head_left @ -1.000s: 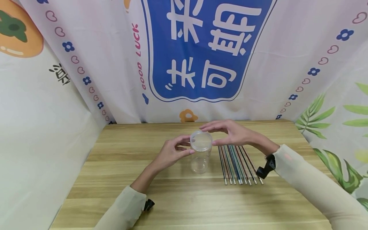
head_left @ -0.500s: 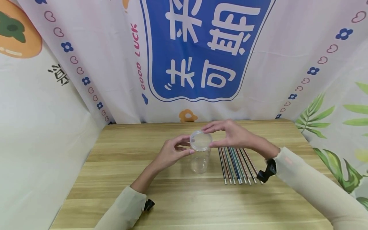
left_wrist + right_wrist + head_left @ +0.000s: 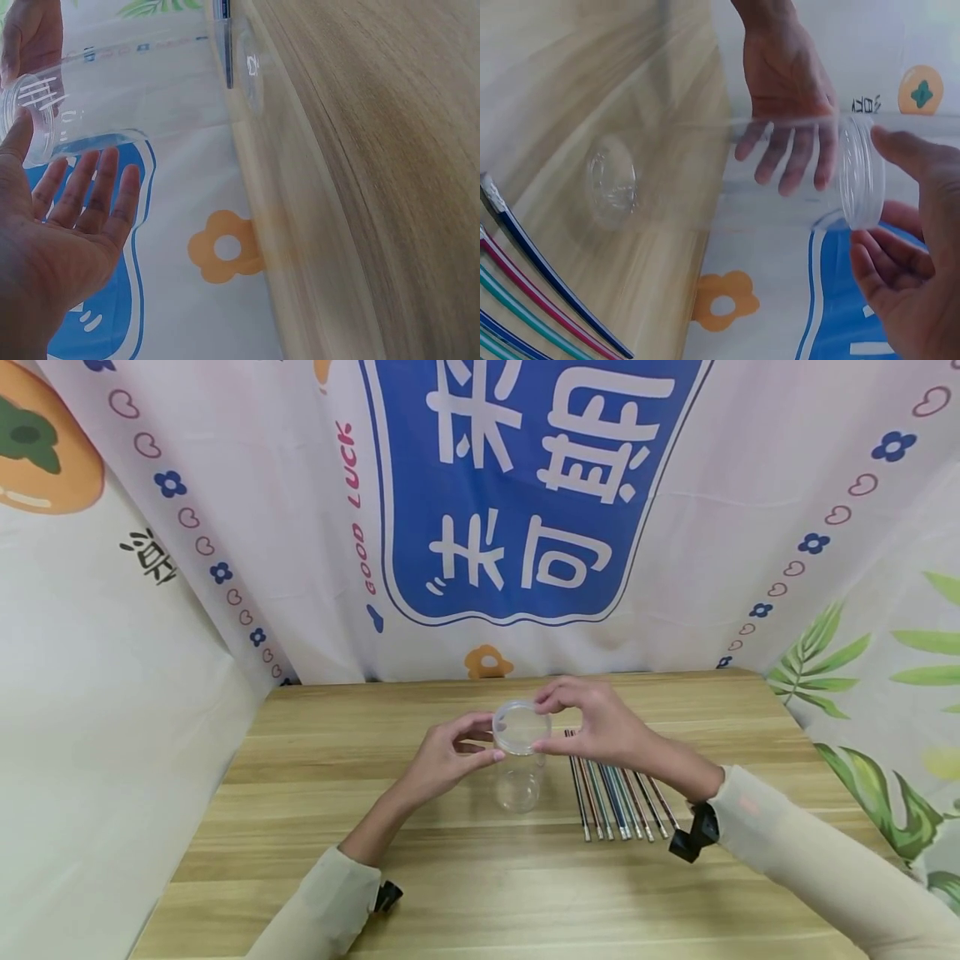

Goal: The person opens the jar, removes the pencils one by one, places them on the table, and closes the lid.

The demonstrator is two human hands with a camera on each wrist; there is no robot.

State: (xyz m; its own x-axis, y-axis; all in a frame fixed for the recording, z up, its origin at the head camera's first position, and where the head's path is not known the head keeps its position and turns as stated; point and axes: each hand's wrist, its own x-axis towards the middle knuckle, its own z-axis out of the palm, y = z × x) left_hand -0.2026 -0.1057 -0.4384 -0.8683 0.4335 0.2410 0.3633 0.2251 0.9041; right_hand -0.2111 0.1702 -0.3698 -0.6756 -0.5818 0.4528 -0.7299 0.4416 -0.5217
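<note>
A clear plastic jar (image 3: 517,792) stands upright on the wooden table, topped by a clear round lid (image 3: 521,728). My left hand (image 3: 444,764) steadies the jar just under the lid, thumb on the near side and fingers on the far side. In the left wrist view those fingers (image 3: 94,199) are fairly straight along the jar's wall. My right hand (image 3: 609,727) grips the lid's right edge, thumb in front and curled fingers behind. The right wrist view shows the ridged lid (image 3: 866,172) between thumb and fingers. Through its clear wall I see nothing inside the jar.
Several striped pencils (image 3: 618,802) lie side by side on the table (image 3: 420,877), right of the jar, partly under my right forearm. A printed curtain (image 3: 315,568) hangs behind the table's far edge. Each wrist carries a small black camera.
My right hand has closed on the lid, its fingers curling in and its thumb sliding left along the near rim. The left hand and jar hold nearly the same place.
</note>
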